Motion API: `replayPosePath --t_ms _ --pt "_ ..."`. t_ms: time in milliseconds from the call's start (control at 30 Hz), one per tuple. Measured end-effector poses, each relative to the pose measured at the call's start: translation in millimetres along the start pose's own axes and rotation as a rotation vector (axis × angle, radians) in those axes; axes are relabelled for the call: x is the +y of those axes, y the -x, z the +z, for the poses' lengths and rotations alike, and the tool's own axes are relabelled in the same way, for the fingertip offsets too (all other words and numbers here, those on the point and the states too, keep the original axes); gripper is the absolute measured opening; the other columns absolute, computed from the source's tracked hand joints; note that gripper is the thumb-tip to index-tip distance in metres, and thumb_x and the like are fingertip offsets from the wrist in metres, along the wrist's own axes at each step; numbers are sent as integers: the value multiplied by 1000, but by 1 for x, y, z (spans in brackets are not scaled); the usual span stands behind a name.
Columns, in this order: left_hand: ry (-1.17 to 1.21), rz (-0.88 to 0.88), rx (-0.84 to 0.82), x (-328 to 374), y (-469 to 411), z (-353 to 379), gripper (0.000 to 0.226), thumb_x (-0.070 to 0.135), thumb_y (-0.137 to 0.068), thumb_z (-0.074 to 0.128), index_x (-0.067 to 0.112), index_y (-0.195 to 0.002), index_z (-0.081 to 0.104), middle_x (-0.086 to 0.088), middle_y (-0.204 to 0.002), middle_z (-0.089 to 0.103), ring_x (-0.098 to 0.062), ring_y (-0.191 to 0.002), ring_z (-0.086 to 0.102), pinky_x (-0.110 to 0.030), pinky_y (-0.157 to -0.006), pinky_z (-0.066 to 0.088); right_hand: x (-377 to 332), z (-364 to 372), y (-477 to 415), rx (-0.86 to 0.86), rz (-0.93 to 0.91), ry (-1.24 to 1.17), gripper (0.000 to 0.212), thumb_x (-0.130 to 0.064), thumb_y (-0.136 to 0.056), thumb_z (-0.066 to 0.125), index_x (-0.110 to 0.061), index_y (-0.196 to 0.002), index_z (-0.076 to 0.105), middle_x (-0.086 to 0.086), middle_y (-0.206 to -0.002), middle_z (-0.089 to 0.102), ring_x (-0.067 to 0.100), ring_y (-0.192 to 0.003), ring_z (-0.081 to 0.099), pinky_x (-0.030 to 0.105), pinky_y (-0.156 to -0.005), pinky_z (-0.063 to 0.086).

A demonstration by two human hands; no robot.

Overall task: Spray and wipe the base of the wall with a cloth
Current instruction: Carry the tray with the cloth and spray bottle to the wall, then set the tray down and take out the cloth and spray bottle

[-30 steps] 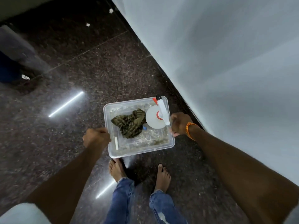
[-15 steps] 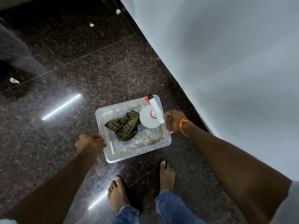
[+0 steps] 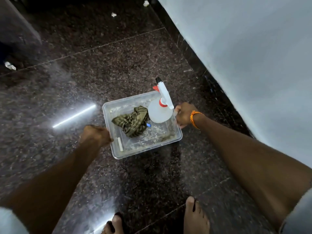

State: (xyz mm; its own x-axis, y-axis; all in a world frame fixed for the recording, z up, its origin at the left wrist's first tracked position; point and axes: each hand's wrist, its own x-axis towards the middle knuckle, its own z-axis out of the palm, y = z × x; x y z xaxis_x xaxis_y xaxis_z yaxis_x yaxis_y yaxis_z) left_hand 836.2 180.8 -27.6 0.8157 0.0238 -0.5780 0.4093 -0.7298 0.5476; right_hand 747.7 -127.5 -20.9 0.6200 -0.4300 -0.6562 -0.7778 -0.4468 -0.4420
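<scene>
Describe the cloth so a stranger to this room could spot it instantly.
Near the pale wall, over the dark floor, is a clear plastic tub. The cloth lies crumpled inside it, left of the white spray bottle; it alone is olive green and striped.

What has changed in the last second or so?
The clear tub has moved forward, away from the bare feet, along the wall. The left hand and right hand still grip its opposite rims; the green cloth and spray bottle are still inside.

floor: dark speckled polished stone | light streak: reflected | wall: pale, right | skirting: dark | scraps: white, far
</scene>
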Motion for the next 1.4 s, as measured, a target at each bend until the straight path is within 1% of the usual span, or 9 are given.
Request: replayPosePath --t_ms 67,233,467,700,967,1200,1234,1334,1400 --pt "70 -125 42 15 -26 -5 11 -3 -65 79 5 -65 71 -13 -57 70 -30 -61 71 -52 -71 60 0 6 -14 -8 -8 -34 17 9 -88 55 -3 -85 67 19 -75 75 36 -77 78 50 -72 66" --pt "58 -57 62 14 -39 -4 10 1 -68 78 6 -63 71 -8 -49 67 -22 -46 67 -30 -49 59 -5 24 -44 6 -66 -65 14 7 -90 56 2 -93 69 26 -87 77 38 -79 79 52 -74 66" --pt "-8 -10 83 8 -65 -4 11 -2 -59 82 3 -64 73 -14 -56 69 -28 -56 71 -47 -67 62 -13 28 -61 8 -115 -50 8 3 -92 64 5 -96 69 29 -90 76 38 -79 78 53 -73 65" --pt "-7 43 97 39 -82 -15 5 0 -63 77 -1 -65 73 -11 -56 70 -23 -54 71 -41 -65 62 -35 13 -83 28 -143 -8 11 -2 -91 66 -2 -81 67 27 -85 77 37 -77 79 51 -75 66" --pt "-85 -6 107 29 -85 -8 3 0 -71 69 -2 -71 71 -10 -57 70 -21 -52 70 -31 -56 59 -40 22 -90 17 -133 22 16 0 -93 56 4 -91 71 25 -91 78 35 -81 79 49 -79 65" --pt "-231 6 25 27 -98 -8 13 5 -64 79 1 -70 68 -8 -61 70 -23 -62 71 -31 -56 58 -41 20 -94 -78 -70 -22 9 11 -84 70 2 -83 69 24 -92 76 38 -92 77 51 -84 64" --pt "-309 49 26 29 -97 -8 19 12 -63 79 3 -75 68 -7 -67 71 -24 -70 71 -32 -59 58 -44 18 -93 -65 -96 61 12 4 -81 77 2 -92 71 23 -95 77 36 -94 77 49 -85 64" --pt "-710 385 148 30 -91 4 58 31 -66 76 9 -116 56 -14 -117 63 -32 -108 60 -38 -84 54 -53 17 -91 81 -239 276 80 -20 -67 93 -8 -137 55 16 -129 68 35 -116 66 41 -92 58" --pt "-872 666 142 36 -82 16 92 37 -73 71 8 -148 27 -18 -155 28 -34 -141 30 -43 -113 33 -62 18 -88 114 -372 100 116 -23 -60 97 -16 -155 30 15 -145 57 37 -128 57 46 -103 52"
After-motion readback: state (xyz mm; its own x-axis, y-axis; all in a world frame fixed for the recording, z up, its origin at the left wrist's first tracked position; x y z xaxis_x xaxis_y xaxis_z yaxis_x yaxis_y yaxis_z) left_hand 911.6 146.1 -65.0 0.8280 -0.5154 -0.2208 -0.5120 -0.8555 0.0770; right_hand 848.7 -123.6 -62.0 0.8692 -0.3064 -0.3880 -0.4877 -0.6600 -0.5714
